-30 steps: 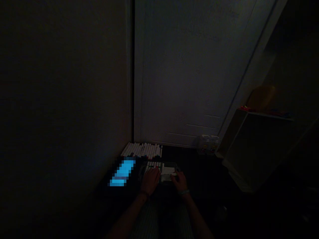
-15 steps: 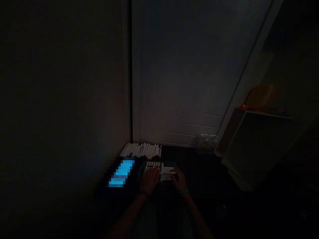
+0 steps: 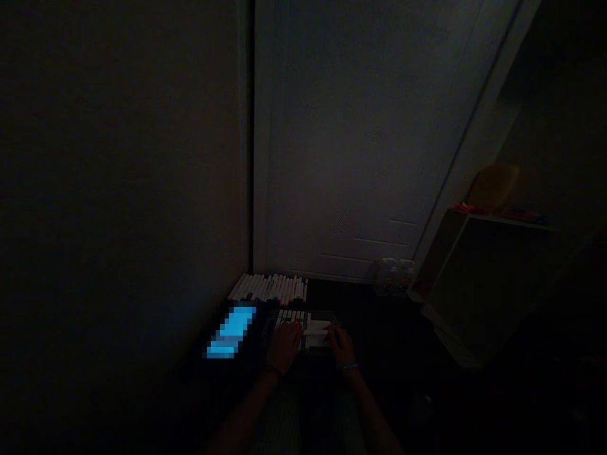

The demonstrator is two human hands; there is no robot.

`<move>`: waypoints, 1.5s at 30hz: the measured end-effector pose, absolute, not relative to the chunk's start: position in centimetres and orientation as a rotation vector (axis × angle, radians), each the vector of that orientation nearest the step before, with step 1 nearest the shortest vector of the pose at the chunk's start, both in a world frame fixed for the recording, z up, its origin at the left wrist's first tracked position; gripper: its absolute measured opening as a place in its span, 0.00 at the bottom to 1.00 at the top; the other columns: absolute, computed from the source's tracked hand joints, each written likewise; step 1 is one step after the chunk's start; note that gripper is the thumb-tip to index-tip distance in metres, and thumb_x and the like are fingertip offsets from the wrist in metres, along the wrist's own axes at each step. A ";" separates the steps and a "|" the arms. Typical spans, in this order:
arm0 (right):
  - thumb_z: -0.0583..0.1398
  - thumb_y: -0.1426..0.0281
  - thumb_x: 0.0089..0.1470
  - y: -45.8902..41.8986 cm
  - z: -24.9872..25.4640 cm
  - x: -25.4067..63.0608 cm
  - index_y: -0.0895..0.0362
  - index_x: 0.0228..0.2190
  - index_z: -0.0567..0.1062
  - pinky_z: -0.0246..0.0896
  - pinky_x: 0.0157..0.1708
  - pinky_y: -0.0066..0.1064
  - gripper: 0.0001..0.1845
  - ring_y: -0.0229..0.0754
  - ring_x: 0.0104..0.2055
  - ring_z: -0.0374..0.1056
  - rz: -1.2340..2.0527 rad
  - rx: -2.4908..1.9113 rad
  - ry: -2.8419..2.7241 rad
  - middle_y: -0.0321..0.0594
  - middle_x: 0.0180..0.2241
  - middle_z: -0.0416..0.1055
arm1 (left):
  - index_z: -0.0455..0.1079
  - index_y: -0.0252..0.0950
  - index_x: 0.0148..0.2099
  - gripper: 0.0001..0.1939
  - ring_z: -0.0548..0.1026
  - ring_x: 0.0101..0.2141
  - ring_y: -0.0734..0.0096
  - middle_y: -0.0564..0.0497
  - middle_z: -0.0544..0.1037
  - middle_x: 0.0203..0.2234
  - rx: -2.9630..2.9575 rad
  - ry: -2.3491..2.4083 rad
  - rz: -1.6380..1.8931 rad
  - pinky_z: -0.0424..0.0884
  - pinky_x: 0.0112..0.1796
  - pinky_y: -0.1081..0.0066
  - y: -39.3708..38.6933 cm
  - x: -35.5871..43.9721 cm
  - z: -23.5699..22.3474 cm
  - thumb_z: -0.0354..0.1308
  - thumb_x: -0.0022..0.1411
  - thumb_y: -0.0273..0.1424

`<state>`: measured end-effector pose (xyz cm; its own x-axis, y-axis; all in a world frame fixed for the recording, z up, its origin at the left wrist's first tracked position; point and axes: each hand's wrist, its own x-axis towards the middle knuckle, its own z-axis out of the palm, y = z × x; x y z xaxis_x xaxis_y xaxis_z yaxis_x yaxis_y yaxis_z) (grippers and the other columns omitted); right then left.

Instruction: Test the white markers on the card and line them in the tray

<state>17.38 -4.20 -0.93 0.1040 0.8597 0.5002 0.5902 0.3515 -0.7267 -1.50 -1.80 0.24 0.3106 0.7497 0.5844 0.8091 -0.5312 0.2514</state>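
Observation:
A white marker (image 3: 315, 332) lies sideways between my two hands, above an open case (image 3: 325, 315). My right hand (image 3: 342, 344) has its fingers closed on the marker's right end. The left end meets the curled fingers of my left hand (image 3: 283, 346), which seems to pinch it; the dim light hides the exact grip. Just beyond my left fingers stands a row of white markers (image 3: 290, 315) with coloured bands, green and red among them, in the case's left half. Paler sheet-like material (image 3: 318, 324) shows in the right half, by a single upright marker (image 3: 309, 320).
Many loose white markers (image 3: 268, 288) lie side by side at the back left. A glowing blurred screen (image 3: 231, 332) is left of the case. Two clear bottles (image 3: 395, 278) stand by the pale door-like panel (image 3: 351, 158). A cabinet (image 3: 493, 284) stands right.
The marker stays between my hands, its printed lettering no longer visible. My right fingers have shifted slightly on it. The view has dipped a little and looks darker.

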 end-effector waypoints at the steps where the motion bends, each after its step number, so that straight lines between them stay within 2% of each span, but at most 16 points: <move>1: 0.47 0.61 0.57 -4.2 -0.9 17.4 0.52 0.36 0.72 0.56 0.38 0.28 0.16 0.39 0.35 0.65 0.329 -1.341 -1.593 0.36 0.31 0.71 | 0.66 0.38 0.42 0.14 0.68 0.38 0.67 0.50 0.73 0.37 -2.461 -1.474 -1.032 0.61 0.42 0.64 -1.8 -1.5 0.2 0.39 0.64 0.31; 12: 0.49 0.64 0.56 -4.0 -1.3 17.6 0.52 0.36 0.72 0.56 0.39 0.29 0.14 0.39 0.37 0.65 0.334 -1.316 -1.614 0.37 0.34 0.71 | 0.65 0.36 0.44 0.14 0.66 0.43 0.66 0.48 0.71 0.42 -2.438 -1.468 -1.009 0.59 0.45 0.62 -1.4 -1.6 -0.6 0.40 0.64 0.31; 26: 0.49 0.63 0.56 -3.7 -1.9 17.6 0.52 0.37 0.72 0.56 0.38 0.29 0.14 0.40 0.37 0.65 0.313 -1.361 -1.579 0.38 0.34 0.71 | 0.66 0.37 0.43 0.14 0.68 0.41 0.67 0.48 0.73 0.39 -2.489 -1.508 -1.090 0.61 0.44 0.64 -1.3 -1.5 -0.7 0.40 0.63 0.33; 32: 0.48 0.62 0.56 -4.0 -1.5 17.5 0.52 0.35 0.72 0.56 0.38 0.29 0.15 0.40 0.37 0.65 0.312 -1.334 -1.571 0.37 0.34 0.71 | 0.66 0.38 0.40 0.16 0.71 0.37 0.69 0.49 0.73 0.35 -2.540 -1.533 -1.097 0.63 0.40 0.68 -1.2 -1.5 -0.6 0.38 0.64 0.34; 45: 0.49 0.60 0.55 -3.2 -2.5 17.6 0.52 0.35 0.73 0.58 0.37 0.30 0.16 0.40 0.35 0.66 0.305 -1.324 -1.536 0.38 0.32 0.72 | 0.66 0.38 0.42 0.15 0.71 0.38 0.68 0.49 0.74 0.37 -2.525 -1.495 -1.127 0.64 0.41 0.67 -1.0 -1.7 -1.0 0.39 0.63 0.35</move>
<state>17.63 -3.16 -2.49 0.1480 0.8388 0.5240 0.5749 0.3582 -0.7357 -1.70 -0.97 -0.97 0.2905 0.7648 0.5750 0.7633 -0.5477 0.3427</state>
